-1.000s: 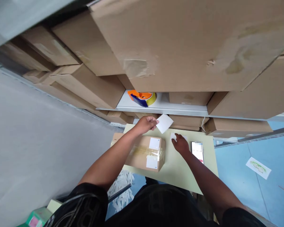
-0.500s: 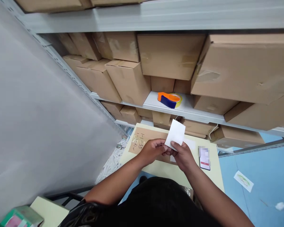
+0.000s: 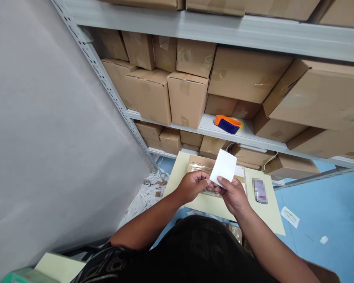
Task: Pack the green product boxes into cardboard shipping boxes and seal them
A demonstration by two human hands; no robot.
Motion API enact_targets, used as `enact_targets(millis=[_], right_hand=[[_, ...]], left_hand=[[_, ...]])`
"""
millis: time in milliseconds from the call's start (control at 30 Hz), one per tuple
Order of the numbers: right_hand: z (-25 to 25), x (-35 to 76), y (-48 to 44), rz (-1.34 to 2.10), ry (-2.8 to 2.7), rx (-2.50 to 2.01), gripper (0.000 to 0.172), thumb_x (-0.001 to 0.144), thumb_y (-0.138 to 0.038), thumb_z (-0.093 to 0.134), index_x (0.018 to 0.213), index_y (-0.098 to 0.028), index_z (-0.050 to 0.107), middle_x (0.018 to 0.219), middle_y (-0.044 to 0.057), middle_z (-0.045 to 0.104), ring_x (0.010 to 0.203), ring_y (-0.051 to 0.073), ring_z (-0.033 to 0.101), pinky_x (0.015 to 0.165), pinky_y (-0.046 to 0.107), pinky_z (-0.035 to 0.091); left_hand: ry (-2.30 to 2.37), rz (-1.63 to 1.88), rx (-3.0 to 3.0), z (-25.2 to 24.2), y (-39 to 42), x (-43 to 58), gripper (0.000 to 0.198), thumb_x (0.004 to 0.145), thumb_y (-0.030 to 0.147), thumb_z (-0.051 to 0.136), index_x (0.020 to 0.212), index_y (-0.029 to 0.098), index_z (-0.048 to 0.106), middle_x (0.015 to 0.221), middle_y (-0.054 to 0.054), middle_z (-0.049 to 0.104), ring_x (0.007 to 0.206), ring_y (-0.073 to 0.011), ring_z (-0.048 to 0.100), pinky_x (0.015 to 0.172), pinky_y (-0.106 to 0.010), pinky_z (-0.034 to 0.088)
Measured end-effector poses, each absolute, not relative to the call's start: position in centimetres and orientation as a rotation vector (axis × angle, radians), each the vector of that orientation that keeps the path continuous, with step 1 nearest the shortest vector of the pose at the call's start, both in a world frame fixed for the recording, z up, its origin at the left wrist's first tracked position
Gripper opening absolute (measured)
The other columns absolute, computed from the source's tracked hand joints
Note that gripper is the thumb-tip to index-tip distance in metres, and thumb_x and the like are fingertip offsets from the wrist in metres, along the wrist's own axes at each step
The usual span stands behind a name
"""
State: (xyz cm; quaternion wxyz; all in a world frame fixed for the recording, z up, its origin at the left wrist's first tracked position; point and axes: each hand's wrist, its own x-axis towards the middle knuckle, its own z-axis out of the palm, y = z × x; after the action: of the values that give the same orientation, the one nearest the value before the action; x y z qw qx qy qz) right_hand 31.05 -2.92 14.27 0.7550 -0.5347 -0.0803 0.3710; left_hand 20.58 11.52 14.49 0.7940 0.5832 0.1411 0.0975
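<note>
Both hands meet over the counter [image 3: 273,220], at a blank white card [image 3: 223,167].

Right hand [image 3: 234,192]: closed on the card's lower edge, thumb flat on the upper face, fingers beneath. Left hand [image 3: 195,186]: fingers curled in, thumb and fingertips pinching the card at its lower left corner. The two hands touch or nearly touch under the card; exact contact is hidden.

Card position: raised above the box [image 3: 205,160], tilted, its far edge pointing toward the shelf [image 3: 208,122]. The box lies on the counter, partly covered by hands and card. Clear tape [image 3: 198,168] runs over its left part; a white label [image 3: 239,170] shows at its right end.

Right of the box, apart from it: phone [image 3: 260,191], flat on the counter, screen blurred out.

Beyond the counter: the shelf carries a tape dispenser [image 3: 228,124], orange and dark blue with a yellow rim, between brown cartons [image 3: 187,98]. A white cable [image 3: 270,160] hangs near the counter's far right corner.

Floor [image 3: 336,204], blue: a printed sheet [image 3: 290,217] with a green design and a small white scrap [image 3: 323,239] lie to the right. Left of the counter, a heap of white strips [image 3: 141,198] lies beside the grey wall [image 3: 47,98].
</note>
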Motion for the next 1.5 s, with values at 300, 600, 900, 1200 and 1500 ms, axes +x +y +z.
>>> enact_targets(millis=[300, 600, 900, 1200, 1500], right_hand=[[14.5, 29.8, -3.6, 0.824, -0.180, -1.207, 0.032, 0.070, -0.039, 0.091, 0.081, -0.017, 0.071, 0.067, 0.002, 0.070, 0.052, 0.013, 0.059, 0.051, 0.026, 0.050], [13.9, 29.6, -4.9, 0.988, -0.122, -1.134, 0.030, 0.073, -0.038, 0.090, 0.083, -0.017, 0.071, 0.064, 0.002, 0.070, 0.050, 0.014, 0.060, 0.049, 0.026, 0.051], [13.2, 30.1, -5.4, 0.798, -0.261, -1.174, 0.026, 0.070, -0.037, 0.089, 0.087, -0.023, 0.075, 0.081, 0.003, 0.071, 0.066, 0.017, 0.060, 0.062, 0.030, 0.052], [15.6, 33.6, -7.3, 0.642, -0.906, -1.377, 0.056, 0.057, -0.080, 0.081, 0.076, -0.028, 0.080, 0.110, 0.010, 0.061, 0.089, 0.026, 0.061, 0.070, 0.035, 0.051], [15.3, 33.6, -6.3, 0.731, -0.948, -1.332, 0.055, 0.057, -0.080, 0.081, 0.072, -0.028, 0.080, 0.104, 0.008, 0.061, 0.081, 0.023, 0.060, 0.067, 0.034, 0.049]], left_hand=[[0.270, 0.240, 1.243, 14.6, 11.0, 19.4, 0.021, 0.075, 0.034, 0.077, 0.079, 0.016, 0.067, 0.073, -0.002, 0.071, 0.068, -0.0147, 0.066, 0.070, -0.029, 0.055], [0.259, 0.305, 1.271, 14.3, 9.6, 19.2, 0.019, 0.076, 0.034, 0.076, 0.077, 0.016, 0.070, 0.070, -0.001, 0.068, 0.064, -0.0129, 0.060, 0.067, -0.027, 0.051], [0.279, 0.384, 1.441, 14.1, 9.9, 18.9, 0.015, 0.078, 0.032, 0.072, 0.075, 0.018, 0.069, 0.072, -0.001, 0.066, 0.070, -0.0151, 0.060, 0.070, -0.028, 0.048], [0.238, 0.009, 1.146, 14.0, 10.3, 18.4, 0.032, 0.078, 0.045, 0.074, 0.078, 0.013, 0.071, 0.066, -0.007, 0.070, 0.057, -0.0154, 0.063, 0.059, -0.027, 0.046], [0.257, -0.115, 1.036, 13.4, 10.1, 18.2, 0.023, 0.067, 0.033, 0.079, 0.073, 0.014, 0.069, 0.059, -0.004, 0.067, 0.052, -0.0140, 0.060, 0.055, -0.027, 0.046]])
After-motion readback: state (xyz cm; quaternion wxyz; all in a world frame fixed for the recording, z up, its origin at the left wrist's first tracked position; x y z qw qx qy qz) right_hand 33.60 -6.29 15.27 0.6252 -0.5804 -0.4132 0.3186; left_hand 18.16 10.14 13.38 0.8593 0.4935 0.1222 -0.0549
